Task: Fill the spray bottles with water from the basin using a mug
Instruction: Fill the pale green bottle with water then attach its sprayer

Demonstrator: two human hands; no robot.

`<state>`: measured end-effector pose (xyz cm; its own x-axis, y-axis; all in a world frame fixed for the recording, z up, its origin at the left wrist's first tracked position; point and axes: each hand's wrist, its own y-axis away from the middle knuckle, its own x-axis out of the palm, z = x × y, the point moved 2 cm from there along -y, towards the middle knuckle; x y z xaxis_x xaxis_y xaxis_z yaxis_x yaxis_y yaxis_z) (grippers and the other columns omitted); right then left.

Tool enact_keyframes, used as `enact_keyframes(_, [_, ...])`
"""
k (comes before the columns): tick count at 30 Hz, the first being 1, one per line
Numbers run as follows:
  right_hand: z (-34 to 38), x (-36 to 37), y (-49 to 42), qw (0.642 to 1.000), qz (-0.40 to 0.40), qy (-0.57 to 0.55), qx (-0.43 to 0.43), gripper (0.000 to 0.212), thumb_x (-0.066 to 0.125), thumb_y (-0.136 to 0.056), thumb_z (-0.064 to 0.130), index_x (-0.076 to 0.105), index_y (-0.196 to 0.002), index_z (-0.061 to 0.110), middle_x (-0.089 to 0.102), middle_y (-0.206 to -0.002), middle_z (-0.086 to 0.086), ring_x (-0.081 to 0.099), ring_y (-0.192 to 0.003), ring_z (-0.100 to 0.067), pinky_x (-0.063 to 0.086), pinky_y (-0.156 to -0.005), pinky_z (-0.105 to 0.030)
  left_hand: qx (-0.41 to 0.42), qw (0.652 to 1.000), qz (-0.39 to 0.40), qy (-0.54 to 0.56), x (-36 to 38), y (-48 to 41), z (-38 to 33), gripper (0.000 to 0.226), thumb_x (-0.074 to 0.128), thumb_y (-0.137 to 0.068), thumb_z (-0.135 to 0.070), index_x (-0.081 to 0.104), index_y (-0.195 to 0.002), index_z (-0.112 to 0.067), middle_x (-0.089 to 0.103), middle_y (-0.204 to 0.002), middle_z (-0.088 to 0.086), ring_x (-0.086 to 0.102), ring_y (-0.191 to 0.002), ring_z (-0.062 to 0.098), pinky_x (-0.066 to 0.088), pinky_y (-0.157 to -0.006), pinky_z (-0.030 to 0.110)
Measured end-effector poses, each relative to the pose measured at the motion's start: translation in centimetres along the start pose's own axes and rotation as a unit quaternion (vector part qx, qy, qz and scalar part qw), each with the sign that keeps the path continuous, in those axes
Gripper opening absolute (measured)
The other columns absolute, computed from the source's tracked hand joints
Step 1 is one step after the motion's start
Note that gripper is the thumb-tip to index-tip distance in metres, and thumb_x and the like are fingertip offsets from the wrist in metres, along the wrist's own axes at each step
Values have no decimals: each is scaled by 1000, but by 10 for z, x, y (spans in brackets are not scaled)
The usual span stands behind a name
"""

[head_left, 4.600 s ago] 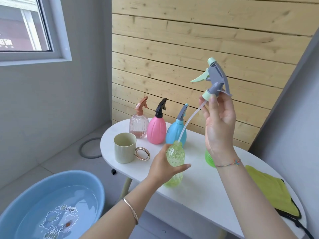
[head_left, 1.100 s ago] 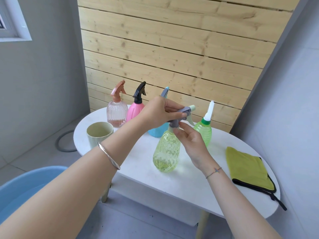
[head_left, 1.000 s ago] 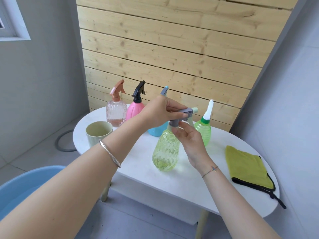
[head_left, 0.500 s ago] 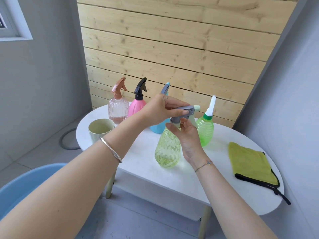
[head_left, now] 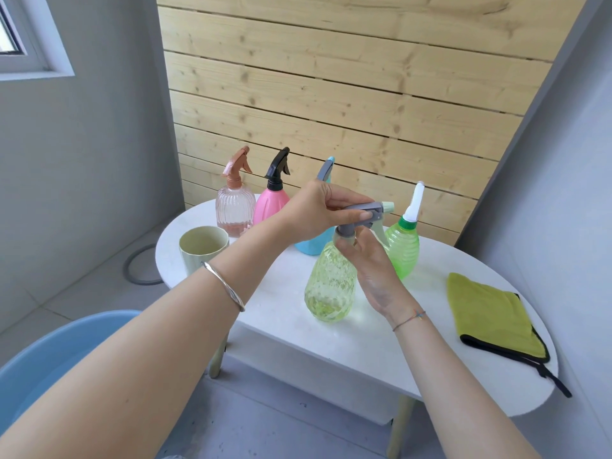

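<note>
While the blue basin (head_left: 49,352) lies near left, the table (head_left: 364,352) carries your yellow-green spray bottle (head_left: 329,286) upright mid-top and the mug (head_left: 202,250) at left; your left hand (head_left: 318,210) grips the grey trigger head (head_left: 367,213), your right hand (head_left: 371,260) pinches the bottle's neck.

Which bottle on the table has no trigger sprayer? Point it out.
The bright green ribbed bottle, rightmost: it wears a plain white pointed nozzle, while the peach bottle, pink bottle, blue bottle and yellow-green bottle all have trigger heads.

Yellow-green bottle (head_left: 329,286) translucent textured plastic; table (head_left: 281,306) matt white; cloth (head_left: 490,313) fuzzy; wall (head_left: 331,94) knotty wood.
</note>
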<state>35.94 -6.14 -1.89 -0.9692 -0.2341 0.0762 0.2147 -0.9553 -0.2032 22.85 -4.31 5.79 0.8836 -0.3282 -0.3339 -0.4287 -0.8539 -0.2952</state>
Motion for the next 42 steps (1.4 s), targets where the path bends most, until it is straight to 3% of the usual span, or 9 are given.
enact_keyframes(3, [5,-5,0,998,38,-43,33,62,75,-69,56,62,-119,21,65,-122,10,55,-118,-1,42,-96,-11,0,1000,1,-1,-1,0,0,29,69,-89,-6,70,-118,-7,74,-104,8,70,-92,8,55,-93,27])
enact_keyframes(9, [0,5,0,994,-97,-46,16,28,72,-79,9,62,-103,21,64,-101,6,55,-100,-6,40,-93,-23,-1,1000,6,0,-1,0,1,29,70,-88,-6,70,-117,-8,75,-104,10,71,-91,7,53,-89,19])
enact_keyframes(15, [4,-1,4,998,3,-50,30,49,68,-73,42,64,-114,18,68,-112,10,58,-110,-2,43,-97,-15,-2,1000,4,-2,-2,0,1,26,70,-89,-10,72,-115,-10,75,-106,11,70,-103,29,55,-94,35])
enact_keyframes(19, [0,10,3,993,-114,-36,6,26,74,-79,14,61,-102,15,64,-101,1,57,-97,-8,42,-87,-22,0,999,-13,-38,0,1,-1,28,73,-87,-15,73,-115,-11,76,-105,2,69,-100,6,50,-92,16])
enact_keyframes(22, [2,6,3,998,-58,-28,2,38,73,-78,28,60,-113,20,65,-112,7,57,-107,-4,43,-91,-21,1,997,-7,-73,-3,5,-2,29,71,-89,-19,71,-118,-13,74,-104,-7,66,-99,-3,48,-97,16])
enact_keyframes(29, [4,6,5,995,-70,-74,10,27,68,-79,22,63,-105,17,68,-104,7,60,-100,-2,42,-95,-21,-104,990,-93,38,-15,43,29,62,31,-96,-55,45,-145,-20,54,-141,-4,52,-125,10,38,-107,25])
enact_keyframes(35, [7,8,4,999,-20,-41,8,31,68,-80,21,59,-110,20,65,-107,13,58,-102,3,43,-92,-21,-197,977,68,-42,7,73,77,90,80,-76,-38,33,-151,-27,44,-148,-12,45,-132,8,36,-97,15])
enact_keyframes(38, [9,5,4,997,1,-64,34,41,73,-75,32,63,-113,19,67,-112,11,57,-111,-1,38,-108,-31,-164,983,48,-62,22,70,87,83,85,-75,-24,39,-145,-28,49,-139,-16,46,-124,5,34,-87,5])
enact_keyframes(42, [6,11,2,995,-83,-44,17,27,71,-81,7,60,-102,21,66,-97,14,62,-91,5,47,-81,-15,-150,988,-11,-39,29,67,94,67,85,-75,-22,46,-129,-30,53,-127,-15,50,-118,9,37,-84,5])
